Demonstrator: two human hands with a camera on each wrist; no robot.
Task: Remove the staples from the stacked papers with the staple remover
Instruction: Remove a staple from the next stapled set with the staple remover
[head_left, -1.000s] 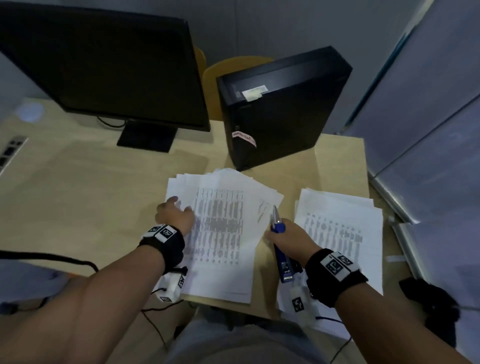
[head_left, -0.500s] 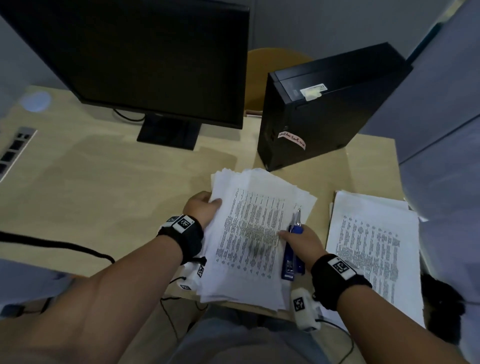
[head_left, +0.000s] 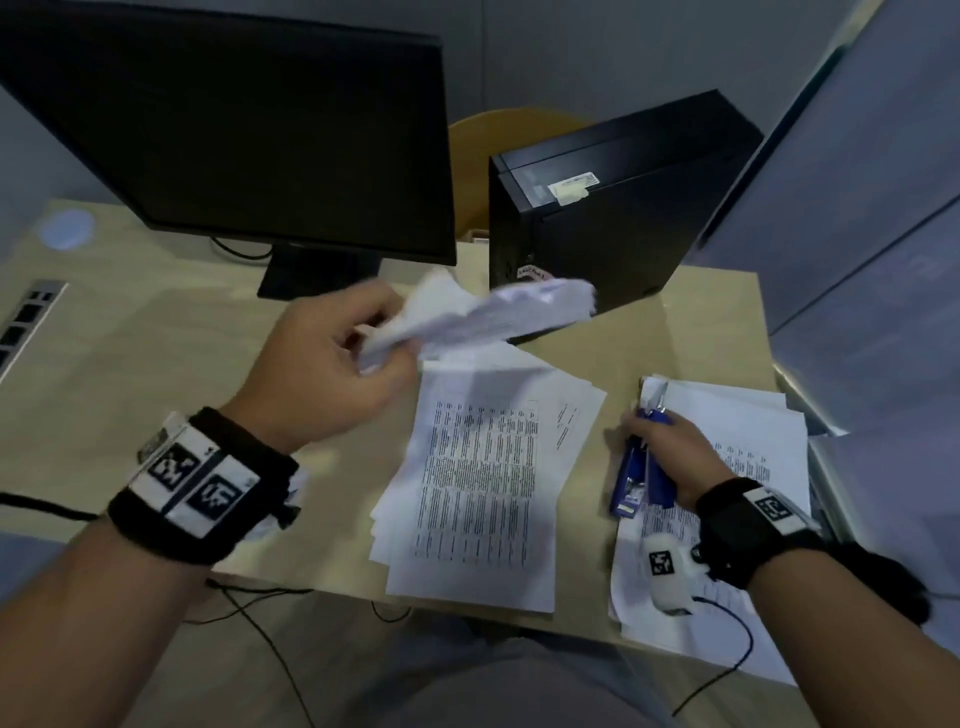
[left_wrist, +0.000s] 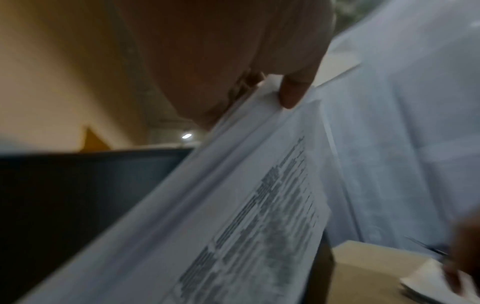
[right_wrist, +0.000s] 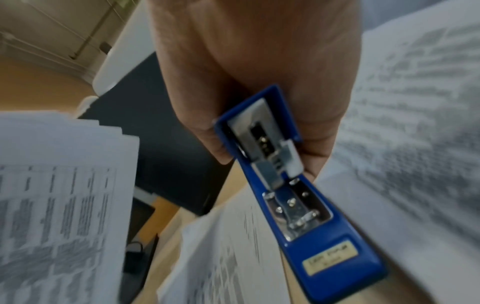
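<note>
Sheets (head_left: 483, 317) pinched in my left hand (head_left: 332, 374) hang above the stack (head_left: 483, 483) on the tabletop (head_left: 130, 374); a loose pinch could spill them. My right hand (head_left: 670, 457) grips the staple remover (head_left: 636, 478) over the other pile (head_left: 748, 431), and its tip might tear pages.

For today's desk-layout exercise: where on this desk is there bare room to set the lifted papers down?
Bare desk lies left of the middle paper stack, in front of the monitor. It is crowded to the right: another stack sits under the right hand, and the computer case stands behind.
</note>
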